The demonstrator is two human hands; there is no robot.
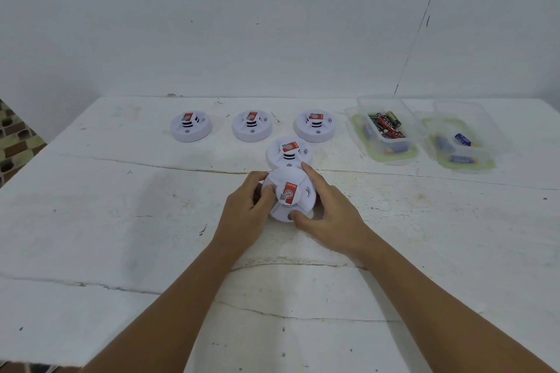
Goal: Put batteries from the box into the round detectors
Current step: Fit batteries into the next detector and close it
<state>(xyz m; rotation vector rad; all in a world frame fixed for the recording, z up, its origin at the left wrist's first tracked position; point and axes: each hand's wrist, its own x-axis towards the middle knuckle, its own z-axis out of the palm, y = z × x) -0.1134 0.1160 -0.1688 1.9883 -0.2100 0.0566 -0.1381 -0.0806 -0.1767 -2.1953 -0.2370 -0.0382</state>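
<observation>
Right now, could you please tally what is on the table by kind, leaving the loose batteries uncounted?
Round detectors: 5, one held by the left hand and right hand at, one behind it, three in the back row
Clear plastic boxes with batteries: 2
Total: 7

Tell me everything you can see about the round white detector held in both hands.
The round white plastic detector has a domed body, a red and white sticker on top, a small sound-wave mark and a dark dot near its front edge. The left hand and right hand grip its sides above the white table.
</observation>
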